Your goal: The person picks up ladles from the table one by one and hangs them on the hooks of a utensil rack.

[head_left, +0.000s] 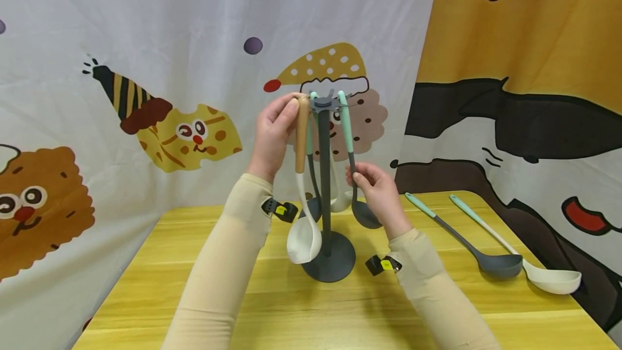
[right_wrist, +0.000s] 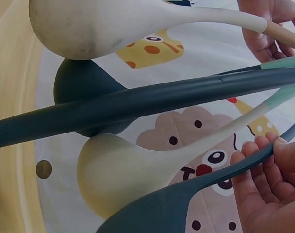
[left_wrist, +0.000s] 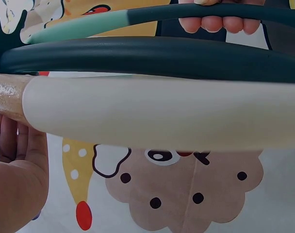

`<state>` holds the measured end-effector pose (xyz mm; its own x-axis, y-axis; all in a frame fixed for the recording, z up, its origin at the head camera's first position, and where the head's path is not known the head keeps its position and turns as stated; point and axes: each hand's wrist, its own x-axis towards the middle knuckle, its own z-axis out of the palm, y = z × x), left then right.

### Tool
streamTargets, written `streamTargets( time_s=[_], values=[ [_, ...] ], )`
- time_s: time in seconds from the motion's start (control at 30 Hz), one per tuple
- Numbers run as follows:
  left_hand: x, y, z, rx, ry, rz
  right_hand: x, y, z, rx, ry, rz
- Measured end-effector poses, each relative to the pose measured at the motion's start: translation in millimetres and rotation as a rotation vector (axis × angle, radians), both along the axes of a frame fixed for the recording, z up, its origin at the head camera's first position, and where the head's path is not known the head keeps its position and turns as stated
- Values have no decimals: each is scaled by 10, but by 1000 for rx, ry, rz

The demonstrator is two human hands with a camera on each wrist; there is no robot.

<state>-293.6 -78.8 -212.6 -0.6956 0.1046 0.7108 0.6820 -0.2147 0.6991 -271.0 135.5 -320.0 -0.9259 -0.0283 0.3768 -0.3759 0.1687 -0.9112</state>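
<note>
A: What does each hand hold?

B: The left hand (head_left: 272, 134) pinches the wooden-handled ladle (head_left: 302, 139) near its top, thumb in front. The right hand (head_left: 381, 193) grips the dark shaft of a mint-handled ladle (head_left: 346, 128), thumb against fingers, above the bowl.

A: Where are these ladles?

B: Upright at the utensil stand (head_left: 324, 177), one on either side of its post, handle tops beside the hooks (head_left: 325, 102). Whether either is fully seated cannot be told.

A: How is this step best managed?

B: Presumably handles are being settled at the hooks. Fine alignment belongs at the top, as the left hand's grip allows; the right hand's lower grip would suit steadying more than aiming. Moving both sides evenly should spare the stand a tilt, and the bowls should clear their neighbours.

A: Which neighbours?

B: A second dark ladle (head_left: 313, 209) and a cream ladle (right_wrist: 123, 170) hang behind the post. Farther right, a loose dark ladle (head_left: 500, 265) and a loose cream ladle (head_left: 554, 281) lie on the table (head_left: 272, 312).
</note>
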Motion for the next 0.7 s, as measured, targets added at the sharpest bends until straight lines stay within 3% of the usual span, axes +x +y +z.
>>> streamTargets(
  time_s=[0.7],
  values=[
    [11, 5, -2, 4, 8, 1, 41, -40, -50, -4, -11, 40]
  ],
)
